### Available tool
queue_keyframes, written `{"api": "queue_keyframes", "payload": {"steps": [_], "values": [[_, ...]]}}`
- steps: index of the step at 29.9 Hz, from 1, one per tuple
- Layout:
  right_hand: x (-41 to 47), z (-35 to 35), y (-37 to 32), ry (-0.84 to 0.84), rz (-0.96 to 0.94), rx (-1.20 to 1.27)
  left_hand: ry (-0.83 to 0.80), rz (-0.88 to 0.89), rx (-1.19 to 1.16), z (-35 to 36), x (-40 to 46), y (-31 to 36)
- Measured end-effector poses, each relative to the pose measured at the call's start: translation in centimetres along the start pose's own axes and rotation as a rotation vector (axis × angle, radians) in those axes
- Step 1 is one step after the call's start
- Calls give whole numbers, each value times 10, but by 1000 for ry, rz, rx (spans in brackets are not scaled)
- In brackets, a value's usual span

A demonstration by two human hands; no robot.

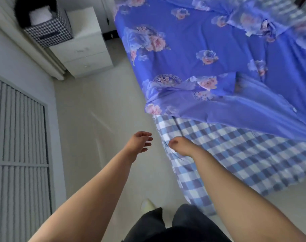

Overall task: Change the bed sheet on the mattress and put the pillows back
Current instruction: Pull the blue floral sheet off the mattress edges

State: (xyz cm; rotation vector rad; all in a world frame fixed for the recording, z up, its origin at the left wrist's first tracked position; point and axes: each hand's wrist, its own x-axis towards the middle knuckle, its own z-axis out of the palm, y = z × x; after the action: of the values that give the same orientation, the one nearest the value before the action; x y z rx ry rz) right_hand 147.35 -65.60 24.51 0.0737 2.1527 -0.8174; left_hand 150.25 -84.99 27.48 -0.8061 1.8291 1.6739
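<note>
A blue floral sheet lies spread and wrinkled over most of the bed, its near edge folded back. Below it a blue-and-white checked sheet covers the near corner of the mattress and hangs down its side. My right hand reaches to that corner, fingers curled against the checked cloth at its edge; whether it grips the cloth is hidden. My left hand hovers over the floor just left of the corner, fingers loose, holding nothing. A striped bundle lies blurred at the bed's far right.
A white drawer unit stands by the bed's far left side, with a patterned storage box beside it. A slatted grey door lines the left wall. Pale floor runs between wall and bed. My legs and a shoe are below.
</note>
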Motion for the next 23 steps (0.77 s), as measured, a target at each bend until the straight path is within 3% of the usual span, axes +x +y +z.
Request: {"api": "queue_keyframes", "payload": {"steps": [8,13,18,23], "values": [[72,-52,-52,291,-15,263,-64,-23,12,-20,71,71],[141,-98,-88,242,46,214,-19,-27,2,-55,137,143],[213,-167,-176,202,-15,254,119,-39,-78,-106,195,219],[281,-216,-268,188,-68,329,158,-68,-152,-154,256,273]]}}
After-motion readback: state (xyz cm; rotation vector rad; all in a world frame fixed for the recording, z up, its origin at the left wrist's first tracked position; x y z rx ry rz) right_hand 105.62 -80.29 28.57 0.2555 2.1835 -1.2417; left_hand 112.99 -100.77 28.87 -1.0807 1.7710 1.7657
